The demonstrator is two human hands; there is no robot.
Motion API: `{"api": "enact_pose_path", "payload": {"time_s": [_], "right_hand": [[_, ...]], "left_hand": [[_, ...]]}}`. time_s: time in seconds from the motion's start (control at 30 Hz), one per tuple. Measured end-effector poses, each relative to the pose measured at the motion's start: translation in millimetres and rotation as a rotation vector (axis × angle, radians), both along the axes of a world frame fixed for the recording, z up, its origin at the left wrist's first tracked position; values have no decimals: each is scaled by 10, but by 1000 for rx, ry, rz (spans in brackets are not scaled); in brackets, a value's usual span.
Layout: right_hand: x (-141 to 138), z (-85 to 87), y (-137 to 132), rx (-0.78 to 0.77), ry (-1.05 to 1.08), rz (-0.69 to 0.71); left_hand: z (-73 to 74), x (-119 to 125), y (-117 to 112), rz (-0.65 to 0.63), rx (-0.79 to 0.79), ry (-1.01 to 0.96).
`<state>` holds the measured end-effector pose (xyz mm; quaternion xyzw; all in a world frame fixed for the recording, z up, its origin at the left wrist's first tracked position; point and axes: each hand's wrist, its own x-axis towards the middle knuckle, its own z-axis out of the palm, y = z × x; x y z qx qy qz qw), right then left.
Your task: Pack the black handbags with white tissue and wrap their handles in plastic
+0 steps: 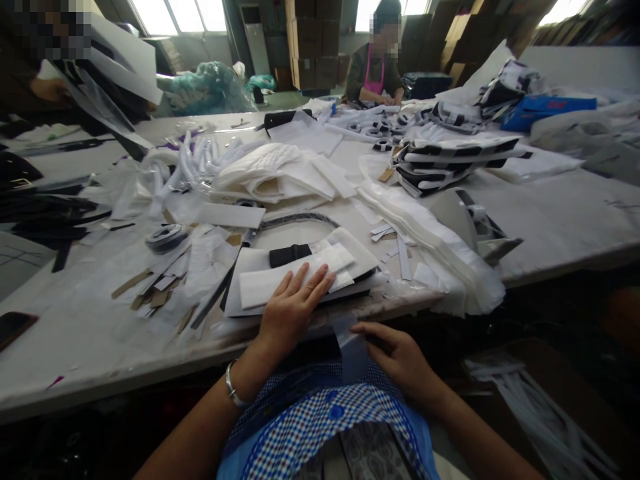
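Observation:
My left hand [295,301] lies flat, fingers spread, on a folded white sheet [260,285]. Under that sheet is a handbag [245,257] with a dark curved handle [300,219], lying near the table's front edge. A short black rolled piece [290,254] rests on the bag just beyond my fingers. Below the table edge, my right hand [395,353] pinches a thin translucent strip [353,353] by its side, in front of my checked apron [330,413].
Paper and card scraps [160,287] lie left of the bag. White padded sheets [280,173] are heaped behind it, with a long white foam stack [435,247] to the right. A phone [15,328] sits far left. A co-worker in a pink apron [374,73] works across the table; another person stands at upper left.

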<state>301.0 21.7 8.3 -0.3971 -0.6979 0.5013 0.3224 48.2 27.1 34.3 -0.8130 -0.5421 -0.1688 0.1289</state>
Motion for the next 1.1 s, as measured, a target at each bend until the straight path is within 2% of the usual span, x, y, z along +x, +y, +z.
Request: {"api": "enact_pose_path", "payload": {"time_s": [0.17, 0.27, 0.4, 0.5, 0.57, 0.67, 0.87, 0.97, 1.1], "right_hand": [[-37, 111, 147, 686, -147, -109], [-52, 266, 274, 912, -220, -113], [-110, 406, 525, 1094, -270, 74], [-171, 425, 711, 1118, -316, 198], [-199, 411, 790, 1098, -324, 225], [-213, 376, 823, 1080, -293, 207], [-199, 248, 793, 1048, -216, 171], [-186, 193, 803, 1017, -186, 172], [-145, 184, 722, 1005, -74, 161]], "left_hand": [[-2, -4, -2, 0, -18, 8], [-15, 13, -15, -3, -33, 29], [-59, 38, -27, 1, -20, 41], [-93, 34, -23, -6, 0, 44], [-104, 18, -18, -18, -6, 37], [-77, -7, -19, -50, -45, 11], [106, 16, -40, -102, -171, -117], [96, 44, -26, -78, -119, -139], [-26, 37, -1, -47, -3, -105]]}}
